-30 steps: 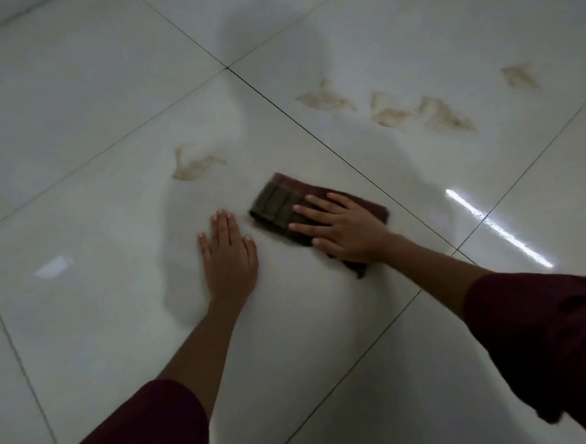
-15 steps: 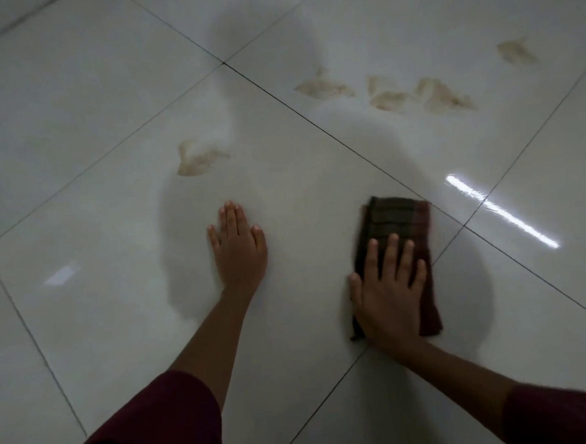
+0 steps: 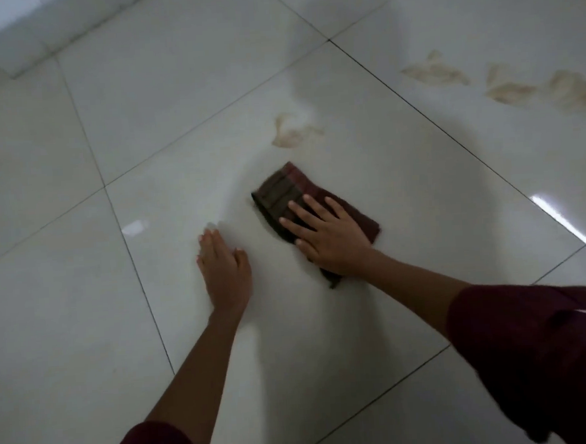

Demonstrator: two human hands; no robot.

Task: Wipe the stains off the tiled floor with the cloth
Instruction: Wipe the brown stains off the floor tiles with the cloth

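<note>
While we are kneeling over the glossy white tiled floor point(image 3: 84, 303), we are pressing our right hand point(image 3: 330, 236) flat on the folded dark plaid cloth point(image 3: 283, 195), just right of the middle of the frame; the fingers point(image 3: 304, 207) are lying straight and a little spread across the fabric, pointing toward the upper left, not curling round it; the cloth is lying flat on the tile, its striped end sticking out beyond the fingertips, its maroon edges showing to the right of and below the palm, and its outline is looking slightly blurred. We are resting our left hand point(image 3: 224, 267) palm down on the bare tile just left of the cloth, fingers together and straight, holding nothing; the two hands are sitting near each other but apart, with a strip of floor between them. Above the cloth, on the same tile and close to it but not touching, a pale brown stain point(image 3: 293, 134) is showing; across a dark grout line point(image 3: 415, 111), in the upper right of the frame, a row of larger brown stains point(image 3: 503, 85) is running toward the right edge, well apart from the cloth. Our maroon sleeves point(image 3: 540, 354) are filling the lower right and the bottom edge; a bright streak of reflected light point(image 3: 559, 219) is gleaming at the right edge; a pale skirting board point(image 3: 50, 37) is crossing the upper left corner.
</note>
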